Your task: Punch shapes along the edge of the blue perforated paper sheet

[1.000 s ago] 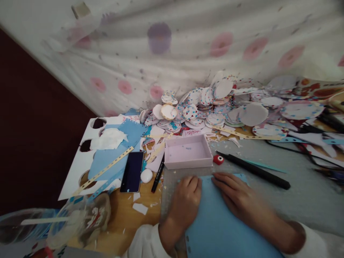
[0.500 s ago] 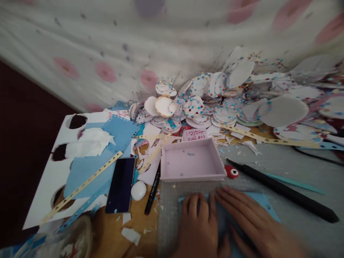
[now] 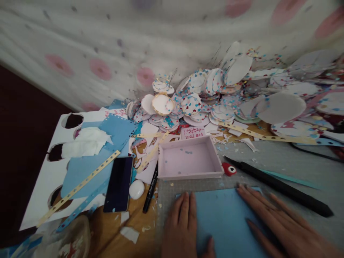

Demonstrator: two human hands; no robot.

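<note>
A sheet of blue paper lies flat on the grey cutting mat, nearest to me. My left hand rests on its left side with the fingers stretched out. On the right part of the sheet lies my right hand, palm down, its fingers extended and a little blurred. Just beyond the sheet stands a shallow pale pink box without a lid, holding a few small blue cut-out bits. Beside the box's right corner sits a red heart punch.
A black pen-shaped tool lies slanted at the right. Left are a black marker, a phone, a white round object and blue sheets. Stacked paper circles line the back. A tub stands front left.
My hands have moved apart, the left one leftward and the right one rightward. More of the blue paper between them shows now. The view has shifted slightly.
</note>
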